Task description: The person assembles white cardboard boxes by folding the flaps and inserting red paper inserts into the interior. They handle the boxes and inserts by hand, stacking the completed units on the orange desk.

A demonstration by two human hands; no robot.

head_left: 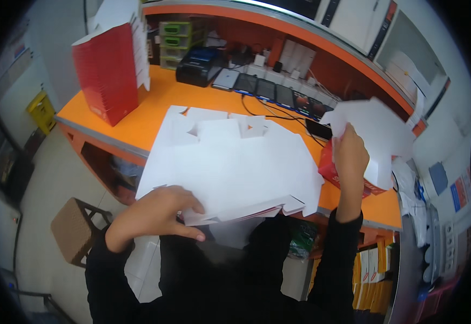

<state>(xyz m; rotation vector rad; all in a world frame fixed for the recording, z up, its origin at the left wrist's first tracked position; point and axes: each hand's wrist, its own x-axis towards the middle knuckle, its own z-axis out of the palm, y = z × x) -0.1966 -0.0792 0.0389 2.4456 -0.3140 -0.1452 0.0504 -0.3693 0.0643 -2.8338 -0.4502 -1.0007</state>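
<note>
A stack of flat white die-cut cardboard sheets (235,167) lies across the front of the table, with slots and flaps along its edges. My left hand (160,212) is at its near left corner. Its fingers curve over the top, while the thumb points away below the edge, apart from the fingers. On the right, my right hand (352,150) is closed on the left edge of a raised white cardboard piece (381,127). That piece stands over a red box-like cardboard form (328,163); the wrist hides part of it.
A tall red carton (107,75) stands at the table's left end. Along the back are a black printer (199,66), green-fronted drawers (176,41) and a row of phones (284,96) with cables. A brown stool (73,232) is on the floor at left.
</note>
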